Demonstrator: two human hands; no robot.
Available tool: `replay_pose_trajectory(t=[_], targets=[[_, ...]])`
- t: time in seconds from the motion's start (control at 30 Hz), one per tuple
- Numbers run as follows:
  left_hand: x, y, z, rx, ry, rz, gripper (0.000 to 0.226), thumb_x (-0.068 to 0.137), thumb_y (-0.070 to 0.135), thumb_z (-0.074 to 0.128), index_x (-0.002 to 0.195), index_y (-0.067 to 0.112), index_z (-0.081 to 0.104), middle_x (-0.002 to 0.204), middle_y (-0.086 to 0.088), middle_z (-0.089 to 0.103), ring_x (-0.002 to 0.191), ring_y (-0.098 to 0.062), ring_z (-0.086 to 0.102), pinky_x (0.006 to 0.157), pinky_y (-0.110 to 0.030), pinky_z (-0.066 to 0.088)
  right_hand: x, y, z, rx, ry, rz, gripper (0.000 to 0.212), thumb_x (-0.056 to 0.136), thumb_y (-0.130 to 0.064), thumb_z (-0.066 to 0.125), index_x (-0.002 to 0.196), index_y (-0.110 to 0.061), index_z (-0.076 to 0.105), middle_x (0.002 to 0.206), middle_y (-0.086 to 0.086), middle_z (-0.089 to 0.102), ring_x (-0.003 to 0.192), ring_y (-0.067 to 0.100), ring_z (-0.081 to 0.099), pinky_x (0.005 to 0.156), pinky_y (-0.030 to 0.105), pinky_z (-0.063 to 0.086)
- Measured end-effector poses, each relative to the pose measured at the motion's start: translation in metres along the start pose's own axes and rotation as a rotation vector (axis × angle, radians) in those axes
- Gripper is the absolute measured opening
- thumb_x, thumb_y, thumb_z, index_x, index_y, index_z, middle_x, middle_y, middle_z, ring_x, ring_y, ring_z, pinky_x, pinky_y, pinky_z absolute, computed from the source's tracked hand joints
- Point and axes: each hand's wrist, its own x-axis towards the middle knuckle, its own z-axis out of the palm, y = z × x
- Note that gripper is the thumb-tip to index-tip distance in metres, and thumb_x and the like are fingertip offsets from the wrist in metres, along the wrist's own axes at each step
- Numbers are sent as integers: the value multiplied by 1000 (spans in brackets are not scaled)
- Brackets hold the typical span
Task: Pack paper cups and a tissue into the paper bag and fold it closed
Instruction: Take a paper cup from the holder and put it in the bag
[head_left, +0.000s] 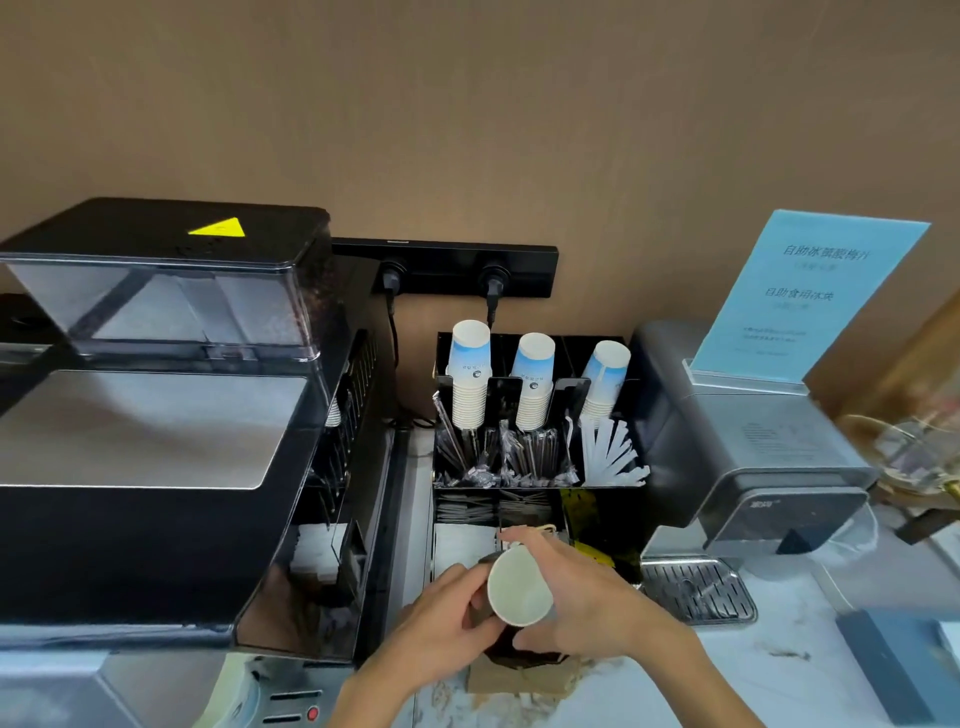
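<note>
— Cup (519, 587) first: where is it?

— Low centre of the frame, tipped so its open mouth faces the camera. Both hands are on it. The right hand (587, 597) wraps it from the right, fingers (524, 545) curled over the top and the thumb under its lower rim. The left hand (447, 618) comes in from the lower left, its fingers closed on the cup's left side.

— And the bag?

— The bag (519, 675) is brown paper, just under the hands on the marbled bench (753, 686). Its opening looks dark beneath the cup; how far the cup is inside, I cannot tell.

— What lies behind the hands?

— A black organiser (540, 483). Its nearest compartment holds white tissues (457, 545), just beyond the left hand. Above that are wrapped stirrers (498, 457) and white sachets (608, 452). At its back stand three stacks of white and blue cups (470, 374), upside down.

— To the sides?

— A big black coffee machine (156, 467) fills the left of the frame, a clear hopper with a yellow triangle on top. At right sits a grey dispenser (769, 457) with a drip tray (696, 592) in front and a blue sign (810, 296) on top. Farthest is a brown wall with a black socket strip (447, 265).
</note>
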Motion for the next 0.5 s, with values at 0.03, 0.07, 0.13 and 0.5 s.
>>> replay_pose_trajectory(t=[0.03,0.07,0.13,0.5], targets=[[0,0,0,2,1,-4,48,86,41,62,132,45,49,99,11,50,90,-10,55,89,-39,53,0,0,2,-42,24,23,91,67,-51,73,141,-46,20,144,-19,34,129,12,42,99,32,43],[0,-1,1,2,0,-8,49,87,41,62,134,46,47,99,12,50,91,-10,55,91,-41,53,0,-1,4,-79,37,44,85,68,-52,71,138,-43,24,142,-17,37,127,15,46,97,36,46],[0,-1,1,5,-5,-10,49,88,41,62,134,48,46,99,13,49,91,-11,57,91,-42,53,0,-2,11,-146,23,71,73,71,-50,69,131,-34,31,133,-9,41,121,20,50,92,39,50],[2,3,7,-7,-34,7,51,92,30,56,134,53,39,109,12,50,93,-10,55,92,-41,52,36,3,53,-465,-354,199,66,92,-19,55,147,-12,20,150,27,18,119,42,56,96,45,47]])
